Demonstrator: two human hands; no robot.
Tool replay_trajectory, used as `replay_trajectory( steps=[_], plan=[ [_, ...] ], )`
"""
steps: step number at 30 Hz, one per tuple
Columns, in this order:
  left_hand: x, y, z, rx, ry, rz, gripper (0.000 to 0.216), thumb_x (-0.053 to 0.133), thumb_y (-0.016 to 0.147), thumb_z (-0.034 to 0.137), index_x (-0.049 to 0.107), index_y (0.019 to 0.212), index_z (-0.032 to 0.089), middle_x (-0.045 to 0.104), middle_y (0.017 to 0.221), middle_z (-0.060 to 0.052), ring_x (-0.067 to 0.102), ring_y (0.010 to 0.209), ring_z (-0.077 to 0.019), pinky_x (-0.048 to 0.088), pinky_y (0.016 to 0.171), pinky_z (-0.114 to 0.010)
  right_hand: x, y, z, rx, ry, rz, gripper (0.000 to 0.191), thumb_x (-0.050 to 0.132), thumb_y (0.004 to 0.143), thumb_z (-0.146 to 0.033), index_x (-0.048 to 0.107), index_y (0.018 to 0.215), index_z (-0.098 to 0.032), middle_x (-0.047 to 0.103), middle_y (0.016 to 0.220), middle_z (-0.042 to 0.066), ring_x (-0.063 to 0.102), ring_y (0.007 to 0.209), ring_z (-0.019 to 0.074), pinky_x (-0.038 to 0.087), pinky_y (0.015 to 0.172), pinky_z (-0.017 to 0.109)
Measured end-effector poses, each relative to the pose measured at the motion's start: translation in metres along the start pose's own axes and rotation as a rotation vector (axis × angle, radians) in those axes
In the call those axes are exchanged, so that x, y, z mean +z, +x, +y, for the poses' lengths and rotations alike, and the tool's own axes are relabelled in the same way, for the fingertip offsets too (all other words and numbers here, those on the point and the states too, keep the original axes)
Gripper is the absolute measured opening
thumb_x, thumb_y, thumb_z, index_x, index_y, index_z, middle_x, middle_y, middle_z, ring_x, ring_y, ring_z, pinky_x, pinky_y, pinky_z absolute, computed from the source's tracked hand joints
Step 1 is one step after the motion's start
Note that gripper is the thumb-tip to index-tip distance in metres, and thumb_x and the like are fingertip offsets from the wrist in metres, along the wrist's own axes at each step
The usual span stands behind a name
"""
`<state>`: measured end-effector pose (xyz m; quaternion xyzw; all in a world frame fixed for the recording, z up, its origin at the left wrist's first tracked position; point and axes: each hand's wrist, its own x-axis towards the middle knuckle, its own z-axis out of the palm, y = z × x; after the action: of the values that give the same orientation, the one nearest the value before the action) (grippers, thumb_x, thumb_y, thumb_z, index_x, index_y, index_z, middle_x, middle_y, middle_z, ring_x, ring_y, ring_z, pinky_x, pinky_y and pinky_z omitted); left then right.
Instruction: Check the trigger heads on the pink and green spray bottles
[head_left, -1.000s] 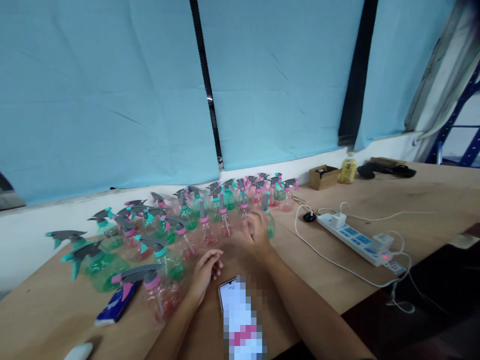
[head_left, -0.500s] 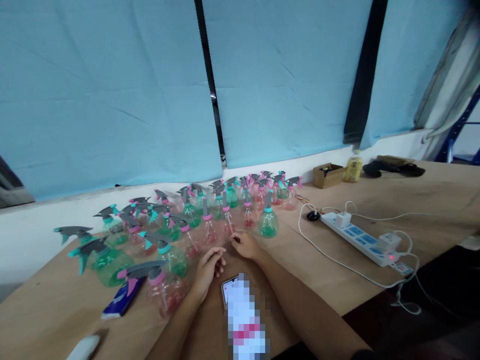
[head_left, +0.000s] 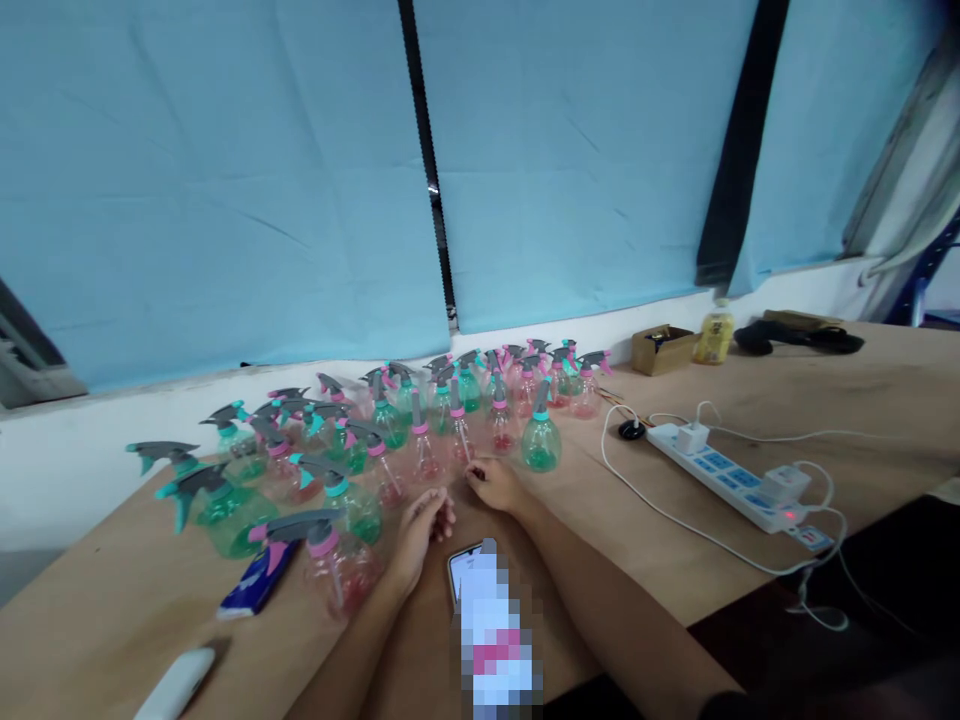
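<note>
Several small spray bottles [head_left: 352, 440] in clear green and pink, with grey triggers, stand in rows on the wooden table [head_left: 750, 400]. One green bottle [head_left: 540, 442] stands alone at the right end of the front row. My right hand [head_left: 496, 485] rests on the table just left of it, fingers loosely curled, holding nothing I can see. My left hand [head_left: 421, 532] lies on the table beside a pink bottle [head_left: 339, 568], fingers relaxed and apart. A phone [head_left: 491, 630] lies between my forearms.
A white power strip [head_left: 739, 478] with cables lies to the right. A small cardboard box [head_left: 660, 350], a yellow bottle [head_left: 714, 335] and dark sandals [head_left: 799, 338] sit at the back right. A blue packet [head_left: 255, 585] and a white object [head_left: 176, 685] lie at the front left.
My right hand has let go of the green bottle, which now stands alone, and drawn back toward me onto the table. The left hand has barely moved.
</note>
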<state>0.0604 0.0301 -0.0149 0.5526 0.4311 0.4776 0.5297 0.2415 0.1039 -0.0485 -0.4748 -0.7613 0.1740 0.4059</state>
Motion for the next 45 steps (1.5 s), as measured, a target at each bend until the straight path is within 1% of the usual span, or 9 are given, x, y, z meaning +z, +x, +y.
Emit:
replay_trajectory(
  steps=[4,7,11,17,26,33,40,42,45],
  plan=[
    [0.0008,-0.0014,-0.0014,0.015,-0.043,0.030,0.038,0.060,0.083,0.053,0.057,0.075,0.017,0.058,0.061,0.002,0.052,0.048,-0.0087,0.034,0.047,-0.019,0.0000,-0.0015,-0.0006,-0.019,-0.006,0.007,0.015,0.054,0.085,-0.016,0.069,0.081,-0.019,0.071,0.084,0.003,0.062,0.075,0.0147,0.040,0.068,0.023],
    [0.0019,-0.0009,-0.0022,0.010,-0.021,0.065,0.035,0.063,0.079,0.052,0.059,0.078,0.017,0.057,0.061,0.003,0.050,0.047,-0.0080,0.031,0.044,-0.018,-0.0002,-0.0016,-0.0007,-0.026,-0.004,0.007,0.015,0.055,0.084,-0.015,0.068,0.080,-0.019,0.071,0.084,0.003,0.062,0.076,0.0147,0.041,0.069,0.023],
    [0.0023,-0.0002,-0.0019,0.008,-0.001,0.085,0.032,0.065,0.075,0.049,0.062,0.085,0.018,0.057,0.060,0.004,0.051,0.046,-0.0085,0.031,0.043,-0.018,-0.0005,-0.0009,-0.0005,-0.034,-0.012,0.005,0.016,0.054,0.085,-0.015,0.068,0.081,-0.020,0.071,0.084,0.002,0.062,0.076,0.0143,0.040,0.070,0.023],
    [0.0027,-0.0012,-0.0005,0.007,0.044,0.084,0.031,0.068,0.074,0.044,0.064,0.088,0.017,0.056,0.061,0.005,0.050,0.048,-0.0084,0.032,0.045,-0.018,0.0001,0.0006,0.0010,-0.027,-0.032,0.007,0.015,0.055,0.085,-0.017,0.068,0.079,-0.020,0.071,0.082,0.002,0.062,0.076,0.0145,0.040,0.069,0.024],
    [0.0044,-0.0021,0.0035,0.010,0.094,0.061,0.031,0.073,0.070,0.044,0.063,0.080,0.017,0.054,0.061,0.006,0.048,0.049,-0.0078,0.031,0.045,-0.018,0.0007,0.0000,0.0006,-0.031,-0.024,0.009,0.014,0.055,0.086,-0.017,0.067,0.080,-0.020,0.070,0.082,0.001,0.061,0.074,0.0134,0.038,0.067,0.023],
    [0.0043,-0.0014,0.0033,-0.010,0.066,0.057,0.028,0.068,0.072,0.043,0.059,0.082,0.019,0.052,0.058,0.007,0.048,0.046,-0.0084,0.031,0.044,-0.018,-0.0006,0.0004,0.0001,-0.012,-0.020,0.001,0.014,0.055,0.086,-0.017,0.068,0.081,-0.020,0.071,0.084,0.002,0.061,0.076,0.0140,0.040,0.068,0.023],
    [0.0019,0.0015,-0.0003,-0.015,-0.083,0.060,0.018,0.050,0.076,0.039,0.042,0.075,0.023,0.053,0.056,0.007,0.049,0.043,-0.0099,0.030,0.041,-0.019,-0.0025,-0.0010,-0.0033,-0.011,-0.007,0.001,0.015,0.055,0.085,-0.015,0.068,0.080,-0.020,0.071,0.084,0.002,0.062,0.077,0.0145,0.040,0.070,0.024],
    [0.0012,0.0011,-0.0018,-0.005,-0.053,0.053,0.018,0.048,0.078,0.038,0.041,0.073,0.023,0.052,0.056,0.007,0.049,0.042,-0.0099,0.031,0.041,-0.019,-0.0025,-0.0010,-0.0033,-0.012,-0.006,0.000,0.015,0.055,0.085,-0.015,0.068,0.080,-0.020,0.071,0.084,0.002,0.062,0.077,0.0146,0.040,0.069,0.024],
    [0.0035,-0.0019,-0.0010,0.043,0.067,0.007,0.017,0.051,0.080,0.035,0.044,0.072,0.022,0.051,0.055,0.007,0.050,0.044,-0.0095,0.032,0.043,-0.019,-0.0030,-0.0011,-0.0037,-0.013,-0.003,0.000,0.015,0.054,0.085,-0.015,0.068,0.080,-0.019,0.071,0.084,0.002,0.061,0.076,0.0144,0.040,0.069,0.023]
  ],
)
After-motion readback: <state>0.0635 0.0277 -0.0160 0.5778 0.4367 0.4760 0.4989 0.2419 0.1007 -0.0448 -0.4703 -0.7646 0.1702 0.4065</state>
